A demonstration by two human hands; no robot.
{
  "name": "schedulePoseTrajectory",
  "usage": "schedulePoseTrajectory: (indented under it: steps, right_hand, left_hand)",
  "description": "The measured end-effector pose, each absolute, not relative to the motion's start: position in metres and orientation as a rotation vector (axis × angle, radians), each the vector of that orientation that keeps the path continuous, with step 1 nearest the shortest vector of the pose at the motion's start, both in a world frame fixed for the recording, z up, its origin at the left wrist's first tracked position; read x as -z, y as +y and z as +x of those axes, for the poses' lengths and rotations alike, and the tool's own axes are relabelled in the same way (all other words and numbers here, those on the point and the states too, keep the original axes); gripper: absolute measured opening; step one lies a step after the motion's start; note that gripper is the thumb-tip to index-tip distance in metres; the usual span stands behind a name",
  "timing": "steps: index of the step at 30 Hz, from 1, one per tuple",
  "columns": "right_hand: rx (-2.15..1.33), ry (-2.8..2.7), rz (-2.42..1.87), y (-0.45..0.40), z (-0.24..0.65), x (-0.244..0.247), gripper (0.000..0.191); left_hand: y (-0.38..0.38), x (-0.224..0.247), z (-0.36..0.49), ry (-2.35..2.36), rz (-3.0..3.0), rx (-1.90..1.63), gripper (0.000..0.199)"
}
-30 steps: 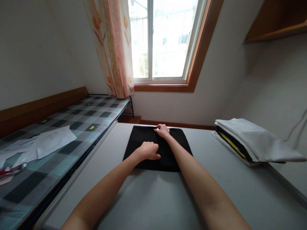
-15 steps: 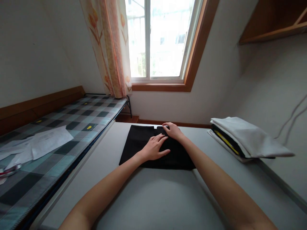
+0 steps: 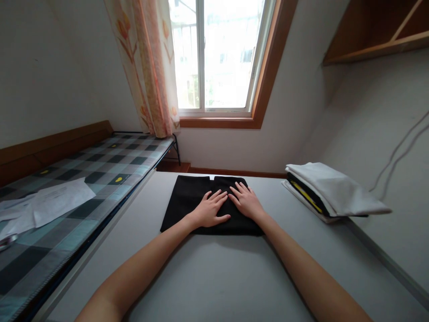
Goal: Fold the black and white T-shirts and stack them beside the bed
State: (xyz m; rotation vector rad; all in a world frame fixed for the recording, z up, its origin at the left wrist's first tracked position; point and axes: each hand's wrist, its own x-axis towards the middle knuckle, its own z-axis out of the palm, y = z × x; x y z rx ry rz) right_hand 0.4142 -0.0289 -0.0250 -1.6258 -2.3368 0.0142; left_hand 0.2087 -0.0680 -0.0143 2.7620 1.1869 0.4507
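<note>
A folded black cloth item [image 3: 187,197], which looks like a garment, lies flat on the white table [image 3: 214,277]. A narrow gap parts its two upper panels at the far edge. My left hand [image 3: 210,210] rests on its middle, fingers stretched out and palm down. Just to the right, my right hand [image 3: 245,200] lies spread on the right panel. Neither hand grips the fabric, and both cover part of it.
On the table's right side sits a stack of folded white, black and yellow cloth [image 3: 328,190] by the wall. To the left stands a bed with a checked mattress [image 3: 110,179], with papers [image 3: 56,201] on it. Beyond are a curtain [image 3: 150,67] and a window [image 3: 221,58].
My right hand has come down from the far edge of the black cloth and now lies flat with fingers spread. My left hand stays on the cloth. The view has shifted slightly right.
</note>
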Motion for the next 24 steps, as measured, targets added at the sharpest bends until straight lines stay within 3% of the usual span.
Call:
schedulePoseTrajectory:
  steps: [8, 19, 24]
  right_hand:
    - [-0.089, -2.265, -1.620, -0.037, 0.421, 0.027, 0.051]
    - [-0.247, -2.177, -1.530, -0.076, 0.442, 0.046, 0.066]
    - [-0.375, -2.021, -1.445, -0.084, 0.445, 0.035, 0.060]
  left_hand:
    - [-0.069, 0.012, 0.208, 1.170, 2.759, -0.426, 0.069]
    - [-0.070, 0.012, 0.208, 1.175, 2.748, -0.431, 0.064]
    - [-0.066, 0.007, 0.208, 1.184, 2.646, -0.465, 0.053]
